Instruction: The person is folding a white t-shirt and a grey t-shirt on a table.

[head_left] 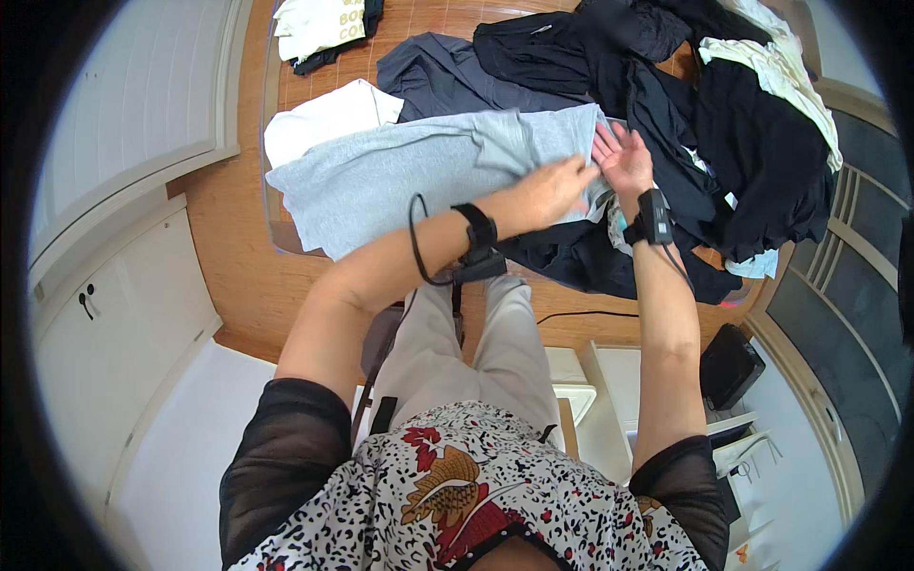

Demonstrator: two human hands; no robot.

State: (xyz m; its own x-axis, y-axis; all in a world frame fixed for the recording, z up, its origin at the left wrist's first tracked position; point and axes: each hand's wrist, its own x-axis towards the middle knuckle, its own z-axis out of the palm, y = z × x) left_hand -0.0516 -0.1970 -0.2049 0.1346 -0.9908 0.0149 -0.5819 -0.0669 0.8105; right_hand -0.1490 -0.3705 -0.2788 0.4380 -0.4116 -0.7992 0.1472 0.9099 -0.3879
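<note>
A light grey garment [400, 176], perhaps a T-shirt, lies folded into a long strip across the near side of the table. My left hand [557, 193] is over its right end, back of the hand upward, fingers apart and slightly blurred. Just beyond it, my right hand [624, 162] is turned palm up with the fingers stretched out. Those fingertips reach the right edge of the grey cloth; whether they go under it cannot be made out. Neither hand visibly grips anything. Both wrists wear black straps with small devices and cables.
A white garment [328, 119] and a dark grey one [447, 76] lie behind the strip. Black clothes [762, 143] heap up on the right, with a cream garment [776, 71] on top. A folded pile [324, 24] sits far left. A cable [586, 313] runs below the table edge.
</note>
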